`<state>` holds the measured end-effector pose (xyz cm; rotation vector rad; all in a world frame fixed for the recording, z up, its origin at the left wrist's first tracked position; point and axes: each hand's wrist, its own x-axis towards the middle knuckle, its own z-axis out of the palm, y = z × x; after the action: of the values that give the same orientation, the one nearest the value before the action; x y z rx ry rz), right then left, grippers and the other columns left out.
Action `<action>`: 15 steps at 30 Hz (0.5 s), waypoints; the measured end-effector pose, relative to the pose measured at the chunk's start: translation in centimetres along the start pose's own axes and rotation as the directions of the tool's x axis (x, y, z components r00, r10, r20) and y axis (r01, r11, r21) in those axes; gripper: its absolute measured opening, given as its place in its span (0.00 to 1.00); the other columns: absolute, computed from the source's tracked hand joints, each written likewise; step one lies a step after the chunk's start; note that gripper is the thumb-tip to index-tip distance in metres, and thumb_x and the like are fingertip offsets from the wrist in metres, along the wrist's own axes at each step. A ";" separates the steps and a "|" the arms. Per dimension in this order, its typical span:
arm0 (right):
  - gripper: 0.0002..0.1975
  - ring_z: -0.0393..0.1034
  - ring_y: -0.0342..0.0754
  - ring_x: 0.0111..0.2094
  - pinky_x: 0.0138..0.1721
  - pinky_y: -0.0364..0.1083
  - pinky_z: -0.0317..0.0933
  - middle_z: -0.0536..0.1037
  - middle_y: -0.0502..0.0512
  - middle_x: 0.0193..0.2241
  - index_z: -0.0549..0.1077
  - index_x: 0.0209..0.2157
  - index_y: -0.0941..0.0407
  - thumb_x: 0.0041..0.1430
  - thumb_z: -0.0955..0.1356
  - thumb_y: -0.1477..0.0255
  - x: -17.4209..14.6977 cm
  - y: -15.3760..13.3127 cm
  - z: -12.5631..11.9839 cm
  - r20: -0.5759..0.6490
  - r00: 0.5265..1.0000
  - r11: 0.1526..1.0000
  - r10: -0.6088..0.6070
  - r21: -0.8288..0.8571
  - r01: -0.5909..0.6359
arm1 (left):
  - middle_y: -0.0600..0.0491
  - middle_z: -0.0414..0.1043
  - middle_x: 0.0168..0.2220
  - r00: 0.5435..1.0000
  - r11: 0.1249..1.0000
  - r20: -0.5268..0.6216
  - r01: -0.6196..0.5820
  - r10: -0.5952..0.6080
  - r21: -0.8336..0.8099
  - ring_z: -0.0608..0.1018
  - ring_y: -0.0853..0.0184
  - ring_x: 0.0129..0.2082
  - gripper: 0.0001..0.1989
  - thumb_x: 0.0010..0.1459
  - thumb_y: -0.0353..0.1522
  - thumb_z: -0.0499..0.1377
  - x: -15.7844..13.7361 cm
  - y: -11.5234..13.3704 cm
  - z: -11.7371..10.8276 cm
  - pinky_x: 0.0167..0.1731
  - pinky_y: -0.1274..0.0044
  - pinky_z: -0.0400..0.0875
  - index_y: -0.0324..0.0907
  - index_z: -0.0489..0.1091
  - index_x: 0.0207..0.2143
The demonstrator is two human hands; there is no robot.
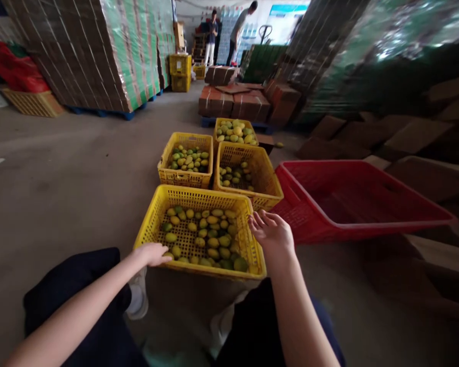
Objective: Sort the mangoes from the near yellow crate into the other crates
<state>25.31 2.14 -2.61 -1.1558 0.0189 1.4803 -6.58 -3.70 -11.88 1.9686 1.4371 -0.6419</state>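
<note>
A yellow plastic crate [199, 191] stands on the floor right in front of me, with several green and yellow mangoes [213, 242] spread over its slotted bottom. My left hand [153, 253] reaches over the crate's near left corner, fingers stretched out beside a mango; whether they touch it I cannot tell. Above the right rim is my right hand [272, 232], palm turned up, fingers loosely apart and nothing in it. Behind are more yellow crates of mangoes: one at left [185, 177], one at right [270, 176], and a fuller one [217, 122] farther back.
A large red crate [390, 224] stands tilted at my right, beside scattered cardboard [413, 135]. Flat brown cartons [216, 103] lie on a blue pallet. Tall wrapped stacks [133, 56] rise at left and right. Two people [238, 33] are at the back near yellow crates [180, 65].
</note>
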 end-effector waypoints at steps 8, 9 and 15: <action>0.04 0.74 0.46 0.30 0.28 0.43 0.71 0.77 0.55 0.32 0.71 0.28 0.55 0.45 0.68 0.76 -0.3 3.2 -0.4 0.161 0.982 0.995 0.094 -0.041 -0.088 | 0.44 0.74 0.53 0.971 0.929 -0.099 0.174 -0.217 -0.326 0.76 0.60 0.52 0.17 0.65 0.34 0.49 13.3 -2.9 0.7 0.51 0.74 0.69 0.38 0.71 0.50; 0.05 0.74 0.46 0.30 0.28 0.44 0.71 0.78 0.55 0.31 0.72 0.28 0.56 0.45 0.70 0.76 -0.4 3.6 -0.4 0.189 0.978 0.996 0.086 -0.051 -0.078 | 0.39 0.71 0.56 0.948 0.914 -0.129 0.236 -0.291 -0.329 0.74 0.57 0.55 0.18 0.64 0.33 0.49 15.1 -3.4 0.8 0.53 0.71 0.67 0.36 0.68 0.53; 0.05 0.75 0.47 0.35 0.33 0.44 0.70 0.79 0.53 0.34 0.76 0.29 0.53 0.46 0.73 0.73 0.8 3.2 -1.8 0.199 0.979 0.994 0.040 -0.105 -0.019 | 0.31 0.59 0.63 0.829 0.828 -0.195 0.443 -0.524 -0.345 0.66 0.49 0.62 0.28 0.61 0.34 0.57 23.4 -5.0 2.1 0.56 0.65 0.64 0.35 0.56 0.61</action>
<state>24.11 0.68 -5.86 -1.0864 -0.1818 1.6349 -4.57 11.33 -30.55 1.5050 2.1211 -0.3355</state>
